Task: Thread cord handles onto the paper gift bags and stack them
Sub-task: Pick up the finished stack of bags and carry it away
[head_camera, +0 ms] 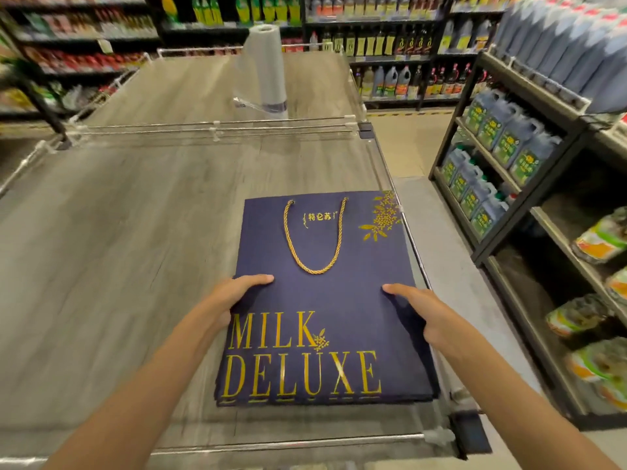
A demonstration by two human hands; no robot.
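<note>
Grey wood-grain table (118,249): navy gift bag stack (325,296) near right edge; plastic roll (268,69) far.

The fingers of the left hand (234,293) and of the right hand (420,310) are hidden under the side edges of the stack of gift bags (325,337); only the thumbs are seen on top. The lower bags are covered by the top one (thin edges are shown nearer than the hands), so their number cannot be told. The ends of the cord handle (315,242), beyond the thumbs, are lost in their holes. Both forearms are cut off by the bottom edge.
</note>
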